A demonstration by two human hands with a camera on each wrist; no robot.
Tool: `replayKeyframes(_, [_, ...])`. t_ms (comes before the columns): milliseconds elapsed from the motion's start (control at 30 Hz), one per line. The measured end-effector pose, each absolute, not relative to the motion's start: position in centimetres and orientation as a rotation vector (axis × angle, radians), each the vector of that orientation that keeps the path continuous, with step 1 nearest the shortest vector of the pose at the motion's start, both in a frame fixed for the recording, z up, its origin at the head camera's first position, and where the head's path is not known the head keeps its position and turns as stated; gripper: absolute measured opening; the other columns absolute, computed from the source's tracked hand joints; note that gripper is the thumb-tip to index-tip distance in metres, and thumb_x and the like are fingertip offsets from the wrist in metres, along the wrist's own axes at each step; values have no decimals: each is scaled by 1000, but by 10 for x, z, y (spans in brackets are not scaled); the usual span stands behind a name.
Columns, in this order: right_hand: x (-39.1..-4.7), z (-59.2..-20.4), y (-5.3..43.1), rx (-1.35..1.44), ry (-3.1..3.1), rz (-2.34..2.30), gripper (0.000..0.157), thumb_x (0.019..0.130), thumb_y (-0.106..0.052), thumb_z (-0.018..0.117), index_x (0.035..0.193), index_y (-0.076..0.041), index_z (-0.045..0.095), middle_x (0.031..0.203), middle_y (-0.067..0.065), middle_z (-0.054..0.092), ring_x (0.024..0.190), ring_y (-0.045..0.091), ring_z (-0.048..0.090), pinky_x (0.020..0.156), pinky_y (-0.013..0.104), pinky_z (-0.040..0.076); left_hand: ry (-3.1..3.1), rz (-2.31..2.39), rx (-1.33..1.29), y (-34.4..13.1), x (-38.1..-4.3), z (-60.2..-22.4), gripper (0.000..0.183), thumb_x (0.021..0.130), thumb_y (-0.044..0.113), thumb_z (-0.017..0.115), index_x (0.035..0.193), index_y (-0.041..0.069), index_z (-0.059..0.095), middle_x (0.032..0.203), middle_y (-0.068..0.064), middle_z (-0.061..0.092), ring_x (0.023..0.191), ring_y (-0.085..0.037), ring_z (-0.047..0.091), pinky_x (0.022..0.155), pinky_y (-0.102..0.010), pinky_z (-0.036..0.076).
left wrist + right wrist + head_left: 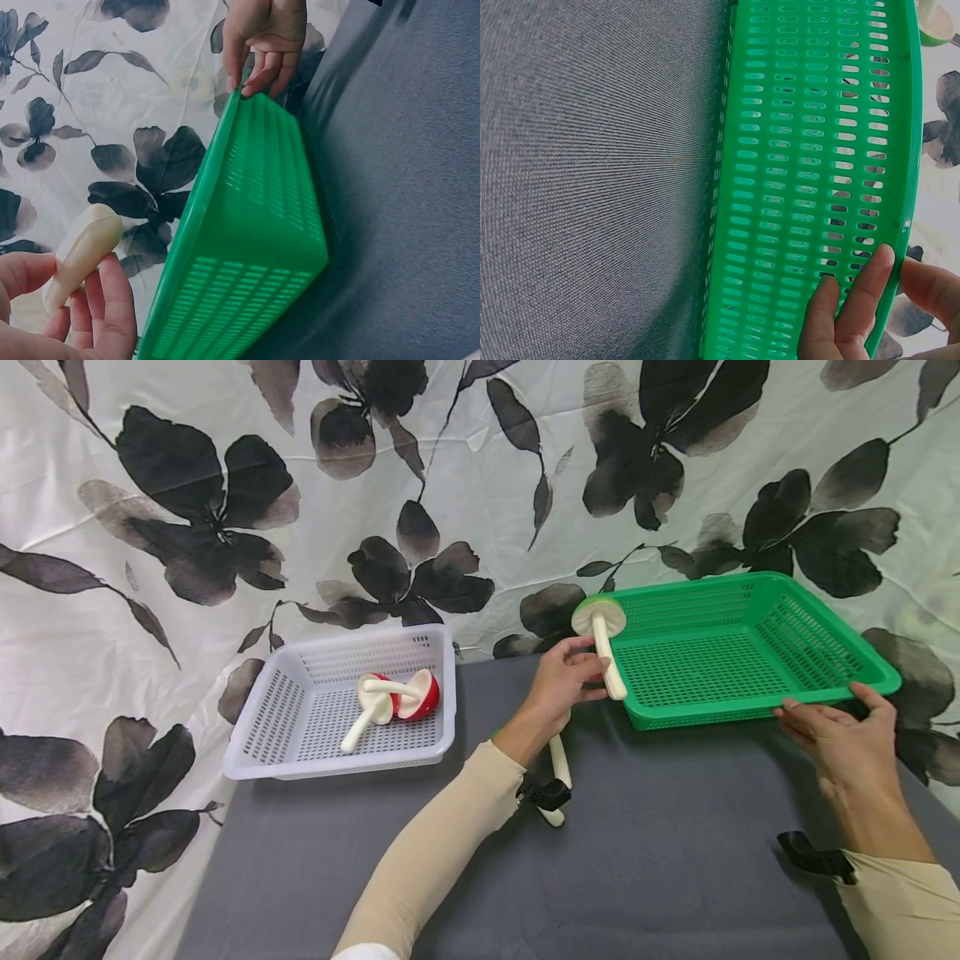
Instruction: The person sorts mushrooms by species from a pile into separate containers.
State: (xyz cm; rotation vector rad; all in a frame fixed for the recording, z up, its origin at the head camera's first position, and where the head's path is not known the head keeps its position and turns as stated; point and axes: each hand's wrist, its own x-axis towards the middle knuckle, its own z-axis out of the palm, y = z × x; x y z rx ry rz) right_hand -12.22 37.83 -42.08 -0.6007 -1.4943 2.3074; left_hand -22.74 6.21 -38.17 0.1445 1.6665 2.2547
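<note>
Left hand [566,681]: fingers and thumb pinch a mushroom [602,639] by its stem; cap far, foot near.
Mushroom: at the left end of the green basket [716,706]; cannot tell if touching the rim.
Right hand [851,735]: grips the basket's near rim toward the right, thumb over the rim, fingers on the outer wall.
White basket [345,768]: left on the table [660,860]; two red mushrooms [420,695] inside, overlapping.
Loose stems [560,762]: two, near the left wrist; caps hidden.
Stem hold, judged: light pinch should do; cap end looks top-heavy, may twist.
Rim clearance, judged: lift cap and foot clear of the left wall.
Basket hold, judged: steady pressure, no tipping.
</note>
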Motion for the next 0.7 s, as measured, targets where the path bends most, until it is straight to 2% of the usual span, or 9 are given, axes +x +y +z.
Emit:
replayKeyframes(533, [-118,-422,379,-549,-1490,2342,111,87,8,73,159,-33,0,82,5,72,71,20,75,66,28,62,1732,2219,122,82,-240,-377,35,96,7,70,130,12,61,91,1,66,77,-18,65,67,-33,60])
replayKeyframes(633, [-118,-422,379,-544,-1489,2339,110,87,8,73,159,-32,0,81,5,73,70,20,75,65,27,62,1765,2215,134,85,-243,-378,38,96,5,69,133,11,60,95,-2,66,82,-18,67,71,-35,61])
replayKeyframes(700, [-118,-421,379,-545,-1492,2336,110,87,8,74,159,-32,0,80,5,73,70,19,75,64,27,61,1797,2198,158,86,-245,-379,42,96,4,68,137,10,59,104,-6,68,89,-20,69,77,-38,62])
